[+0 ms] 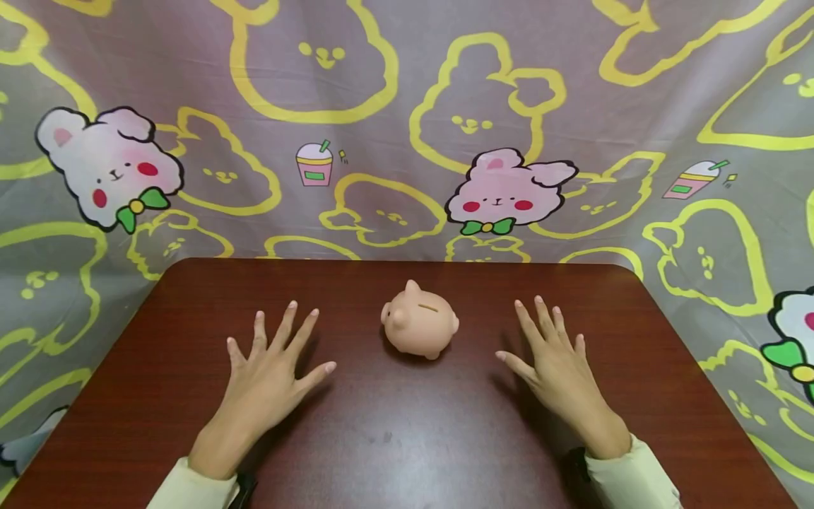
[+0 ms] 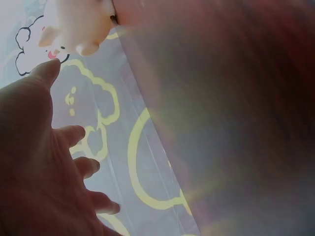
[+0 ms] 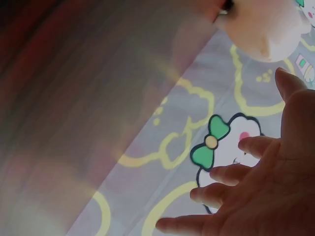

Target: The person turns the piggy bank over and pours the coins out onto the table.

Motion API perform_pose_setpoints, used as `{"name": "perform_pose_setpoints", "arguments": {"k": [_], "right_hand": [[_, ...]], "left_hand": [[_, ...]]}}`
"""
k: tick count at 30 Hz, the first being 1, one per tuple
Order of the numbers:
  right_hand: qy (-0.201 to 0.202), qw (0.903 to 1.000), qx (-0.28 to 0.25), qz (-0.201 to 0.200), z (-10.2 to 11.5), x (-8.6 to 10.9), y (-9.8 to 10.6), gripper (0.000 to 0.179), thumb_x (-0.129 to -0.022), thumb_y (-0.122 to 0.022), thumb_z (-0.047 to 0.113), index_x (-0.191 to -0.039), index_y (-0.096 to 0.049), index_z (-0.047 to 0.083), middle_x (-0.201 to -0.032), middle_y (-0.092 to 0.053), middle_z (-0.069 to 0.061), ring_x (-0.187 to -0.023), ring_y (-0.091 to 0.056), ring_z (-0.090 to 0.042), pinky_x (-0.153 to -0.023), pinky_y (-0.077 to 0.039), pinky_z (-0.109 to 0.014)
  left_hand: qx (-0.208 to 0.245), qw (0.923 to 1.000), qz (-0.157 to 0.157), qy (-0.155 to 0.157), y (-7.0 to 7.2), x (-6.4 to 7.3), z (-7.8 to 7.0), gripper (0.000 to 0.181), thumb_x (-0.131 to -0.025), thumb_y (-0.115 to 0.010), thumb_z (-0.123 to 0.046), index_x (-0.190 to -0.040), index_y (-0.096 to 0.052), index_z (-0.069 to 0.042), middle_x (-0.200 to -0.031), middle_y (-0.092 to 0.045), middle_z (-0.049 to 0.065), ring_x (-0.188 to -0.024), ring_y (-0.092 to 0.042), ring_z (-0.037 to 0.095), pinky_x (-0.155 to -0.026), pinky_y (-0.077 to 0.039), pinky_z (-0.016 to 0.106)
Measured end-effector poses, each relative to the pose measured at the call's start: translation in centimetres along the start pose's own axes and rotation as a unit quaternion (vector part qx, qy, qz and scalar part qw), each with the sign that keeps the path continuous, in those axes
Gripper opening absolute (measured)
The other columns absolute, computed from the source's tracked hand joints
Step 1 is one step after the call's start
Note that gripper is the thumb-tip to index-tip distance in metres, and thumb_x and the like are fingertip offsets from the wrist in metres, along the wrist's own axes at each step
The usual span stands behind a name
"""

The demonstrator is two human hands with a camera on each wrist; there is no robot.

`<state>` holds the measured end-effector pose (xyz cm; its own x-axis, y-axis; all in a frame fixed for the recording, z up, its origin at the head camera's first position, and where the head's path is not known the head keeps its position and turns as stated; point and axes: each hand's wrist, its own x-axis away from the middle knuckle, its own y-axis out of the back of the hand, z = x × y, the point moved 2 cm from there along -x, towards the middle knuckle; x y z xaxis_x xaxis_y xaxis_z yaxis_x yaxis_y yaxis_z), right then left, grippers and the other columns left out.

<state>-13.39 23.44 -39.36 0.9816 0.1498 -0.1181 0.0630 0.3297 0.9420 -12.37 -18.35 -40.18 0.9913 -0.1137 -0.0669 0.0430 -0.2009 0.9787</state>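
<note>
A peach-coloured piggy bank (image 1: 420, 324) stands on the dark wooden table, its coin slot on top and its snout toward the left. To its left, my left hand (image 1: 263, 382) is spread palm down with fingers apart, holding nothing. On the other side, my right hand (image 1: 559, 371) is spread the same way, its thumb pointing toward the piggy bank. Both hands are apart from it. In the left wrist view the piggy bank (image 2: 81, 22) shows beyond the thumb; in the right wrist view the piggy bank (image 3: 266, 29) appears above the thumb.
The reddish-brown table (image 1: 394, 438) has rounded far corners. Behind it and along both sides hangs a grey cloth (image 1: 381, 134) printed with yellow outlines, white bunnies and pink cups. Pale sleeves (image 1: 193, 488) cover both forearms, with dark bands at the wrists.
</note>
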Motion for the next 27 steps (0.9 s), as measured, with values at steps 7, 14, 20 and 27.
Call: {"name": "perform_pose_setpoints", "arguments": {"k": [7, 14, 20, 27], "right_hand": [[0.023, 0.9995, -0.020, -0.007, 2.1, -0.4, -0.4, 0.087, -0.100, -0.066, 0.053, -0.167, -0.026, 0.017, -0.173, -0.019, -0.023, -0.157, -0.019, -0.052, -0.112, -0.029, -0.081], [0.059, 0.9961, -0.058, -0.032, 4.3, -0.9, -0.9, 0.085, -0.096, -0.075, 0.043, -0.165, -0.032, 0.020, -0.169, -0.030, -0.023, -0.152, -0.036, -0.048, -0.103, -0.048, -0.071], [0.088, 0.9916, -0.082, -0.048, 6.6, -1.5, -1.3, 0.082, -0.093, -0.080, 0.039, -0.162, -0.039, 0.021, -0.163, -0.040, -0.024, -0.143, -0.050, -0.046, -0.098, -0.052, -0.068], [0.133, 0.9832, -0.092, -0.086, 8.9, -2.0, -1.7, 0.077, -0.089, -0.085, 0.028, -0.157, -0.049, 0.019, -0.157, -0.046, -0.027, -0.135, -0.055, -0.050, -0.096, -0.054, -0.067]], "left_hand": [[0.018, 0.9997, 0.019, -0.003, -0.2, -0.3, -0.7, 0.091, -0.097, -0.057, -0.071, -0.169, -0.015, -0.036, -0.177, -0.013, 0.011, -0.155, -0.014, 0.060, -0.107, -0.012, 0.092], [0.045, 0.9986, 0.010, -0.026, -0.2, -1.2, -1.5, 0.090, -0.097, -0.063, -0.065, -0.169, -0.018, -0.036, -0.176, -0.017, 0.011, -0.154, -0.022, 0.057, -0.108, -0.023, 0.089], [0.093, 0.9939, 0.024, -0.054, -0.3, -2.8, -2.1, 0.092, -0.095, -0.068, -0.062, -0.168, -0.017, -0.037, -0.176, -0.020, 0.010, -0.156, -0.027, 0.051, -0.112, -0.029, 0.082], [0.156, 0.9809, 0.021, -0.114, -0.3, -4.6, -3.6, 0.092, -0.093, -0.073, -0.059, -0.167, -0.024, -0.035, -0.174, -0.027, 0.007, -0.152, -0.040, 0.041, -0.111, -0.042, 0.071]]}}
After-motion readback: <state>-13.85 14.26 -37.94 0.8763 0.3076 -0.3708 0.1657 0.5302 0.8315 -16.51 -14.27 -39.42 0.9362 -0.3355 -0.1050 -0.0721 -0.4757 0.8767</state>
